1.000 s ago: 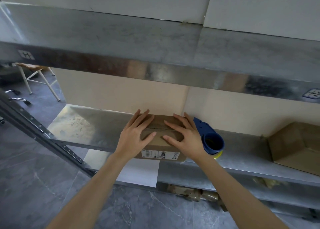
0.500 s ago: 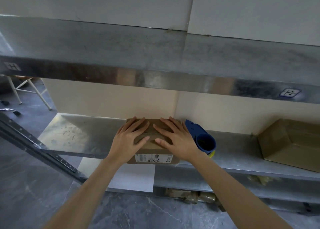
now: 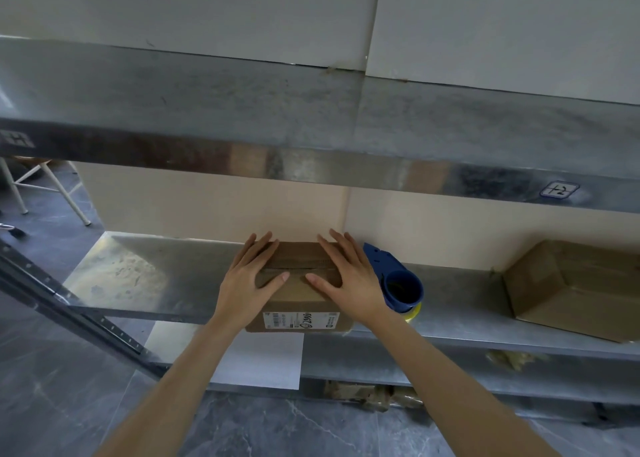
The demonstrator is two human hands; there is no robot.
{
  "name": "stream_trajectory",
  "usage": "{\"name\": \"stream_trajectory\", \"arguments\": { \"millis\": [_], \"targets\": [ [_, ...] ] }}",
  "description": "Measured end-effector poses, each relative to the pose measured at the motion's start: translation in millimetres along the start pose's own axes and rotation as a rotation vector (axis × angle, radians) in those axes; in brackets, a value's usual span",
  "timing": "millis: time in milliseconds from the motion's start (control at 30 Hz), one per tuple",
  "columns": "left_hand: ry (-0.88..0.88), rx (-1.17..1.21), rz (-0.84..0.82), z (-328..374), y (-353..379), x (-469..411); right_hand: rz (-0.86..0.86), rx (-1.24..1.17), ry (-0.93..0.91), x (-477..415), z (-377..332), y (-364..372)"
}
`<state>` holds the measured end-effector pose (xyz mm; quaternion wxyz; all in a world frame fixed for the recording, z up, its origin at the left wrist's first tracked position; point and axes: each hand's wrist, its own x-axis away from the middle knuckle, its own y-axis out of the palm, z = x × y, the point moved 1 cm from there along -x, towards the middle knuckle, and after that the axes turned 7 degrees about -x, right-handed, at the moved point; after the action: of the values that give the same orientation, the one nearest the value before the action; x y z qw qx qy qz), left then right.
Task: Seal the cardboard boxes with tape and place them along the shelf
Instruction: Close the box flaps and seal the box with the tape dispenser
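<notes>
While both hands lie flat with straight fingers on the cardboard box [image 3: 299, 288], the left hand [image 3: 247, 283] presses its left flap and the right hand [image 3: 349, 278] its right. It sits at the near edge of the middle shelf [image 3: 156, 276], just left of the blue tape dispenser [image 3: 398, 280].

centre of frame: box [image 3: 298, 287] on middle shelf [image 3: 156, 276] | left hand [image 3: 247, 283] and right hand [image 3: 349, 280] on box top, side by side | tape dispenser [image 3: 398, 283] just right of box | second box [image 3: 571, 287] far right, same shelf | upper shelf [image 3: 311, 110] across frame above
</notes>
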<state>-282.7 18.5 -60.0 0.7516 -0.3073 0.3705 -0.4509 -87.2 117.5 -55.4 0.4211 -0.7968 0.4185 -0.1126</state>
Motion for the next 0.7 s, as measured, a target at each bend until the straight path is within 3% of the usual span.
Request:
{"name": "stream_trajectory", "arguments": {
  "millis": [267,700],
  "targets": [
    [-0.081,0.144,0.041,-0.3,1.8,-0.9,0.069,-0.259,0.111,0.7,-0.1,0.4],
    [-0.085,0.142,0.027,-7.0,6.8,-2.5,0.062,-0.266,0.124,0.2,2.3,0.6]
  ]
}}
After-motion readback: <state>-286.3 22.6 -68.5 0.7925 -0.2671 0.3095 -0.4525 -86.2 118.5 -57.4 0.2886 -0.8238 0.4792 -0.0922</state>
